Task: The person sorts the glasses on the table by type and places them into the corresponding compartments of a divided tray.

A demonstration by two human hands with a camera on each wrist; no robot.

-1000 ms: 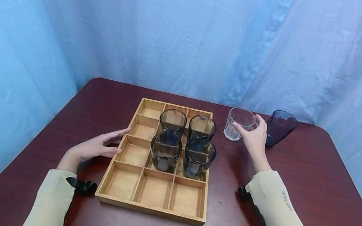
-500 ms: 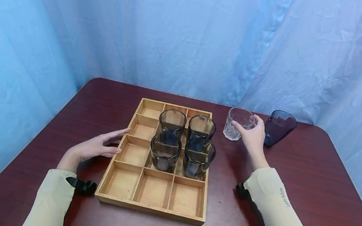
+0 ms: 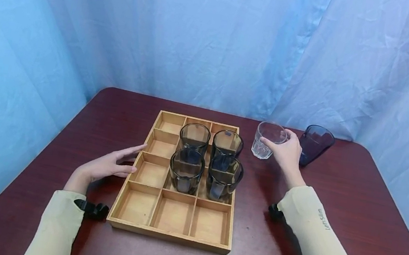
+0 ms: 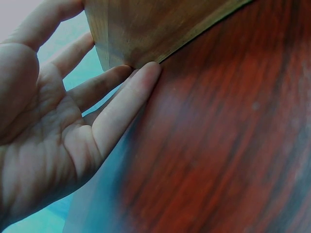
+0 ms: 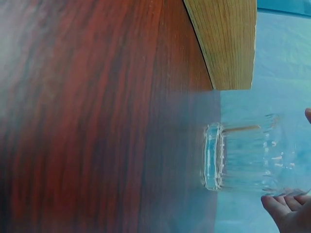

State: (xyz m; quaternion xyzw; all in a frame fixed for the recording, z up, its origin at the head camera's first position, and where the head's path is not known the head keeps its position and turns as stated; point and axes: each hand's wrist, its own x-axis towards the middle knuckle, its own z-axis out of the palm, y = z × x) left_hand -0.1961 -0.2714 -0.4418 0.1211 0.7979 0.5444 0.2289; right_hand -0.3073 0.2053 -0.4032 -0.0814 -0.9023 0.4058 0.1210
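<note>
Head: divided wooden tray; four smoked-glass tumblers in middle and right compartments, two inner rows. Right hand grips clear tumbler right of tray; dark purple tumbler just beside that hand.

Left wrist: left hand, fingers extended, touches tray's side.

Right wrist: clear tumbler, base toward tabletop.

Cups in tray, tumbler right of it

In the head view the clear glass is partly covered by the right hand, which is cropped by the right wrist view's edge, while the tray is cut off in the left wrist view.
</note>
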